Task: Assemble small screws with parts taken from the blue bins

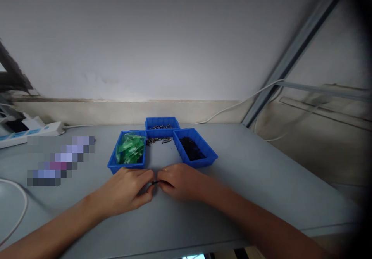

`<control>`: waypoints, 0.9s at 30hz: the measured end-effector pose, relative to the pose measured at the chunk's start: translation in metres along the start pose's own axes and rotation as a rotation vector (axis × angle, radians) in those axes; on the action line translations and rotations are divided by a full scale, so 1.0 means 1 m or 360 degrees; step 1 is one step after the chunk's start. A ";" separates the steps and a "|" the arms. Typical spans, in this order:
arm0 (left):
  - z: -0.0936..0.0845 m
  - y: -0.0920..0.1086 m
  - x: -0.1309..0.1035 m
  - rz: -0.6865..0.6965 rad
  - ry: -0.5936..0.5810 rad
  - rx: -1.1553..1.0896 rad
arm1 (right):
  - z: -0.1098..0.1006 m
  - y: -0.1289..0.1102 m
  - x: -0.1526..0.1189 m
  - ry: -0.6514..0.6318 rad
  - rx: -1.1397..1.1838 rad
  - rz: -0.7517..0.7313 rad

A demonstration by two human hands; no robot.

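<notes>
My left hand (pixel 132 187) and my right hand (pixel 180 181) meet low over the table, fingertips pinched close together. A thin, short, dark piece (pixel 155 182) spans the small gap between them, each hand gripping one end; it looks like a screw, but is too small to be sure. Just beyond my left hand is a blue bin of green plastic packets (pixel 130 148). Past my right hand sits a blue bin with thin black pieces (pixel 192 149). A third blue bin at the back holds small metal screws (pixel 161 126), and loose screws (pixel 158 140) lie before it.
On the left, a white power strip (pixel 31 133) with plugs stands near the wall, with a pixelated object (pixel 61 162) in front. A white cable (pixel 24 201) loops at the left edge. A metal frame post (pixel 261 100) rises from the grey table (pixel 261 181) at right.
</notes>
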State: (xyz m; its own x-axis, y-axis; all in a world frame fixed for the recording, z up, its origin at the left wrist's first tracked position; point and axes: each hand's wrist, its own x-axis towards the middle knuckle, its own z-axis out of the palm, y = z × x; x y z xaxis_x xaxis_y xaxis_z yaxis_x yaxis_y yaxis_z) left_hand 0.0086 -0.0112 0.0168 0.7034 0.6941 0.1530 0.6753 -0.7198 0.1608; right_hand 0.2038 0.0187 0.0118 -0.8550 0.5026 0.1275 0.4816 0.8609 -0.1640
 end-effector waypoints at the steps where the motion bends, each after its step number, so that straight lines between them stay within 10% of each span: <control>1: 0.000 0.000 0.000 -0.0008 -0.0008 0.0021 | -0.002 -0.001 -0.001 0.0000 -0.0009 0.0017; 27: 0.004 -0.002 0.003 -0.0173 -0.0115 0.0026 | -0.005 0.000 0.000 0.0097 -0.0173 -0.0045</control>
State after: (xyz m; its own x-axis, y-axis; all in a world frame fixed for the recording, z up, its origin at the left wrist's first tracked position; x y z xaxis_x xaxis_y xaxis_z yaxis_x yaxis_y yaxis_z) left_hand 0.0107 -0.0081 0.0126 0.6395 0.7661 0.0650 0.7516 -0.6407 0.1566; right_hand 0.2046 0.0188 0.0165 -0.8569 0.4792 0.1901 0.4784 0.8765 -0.0532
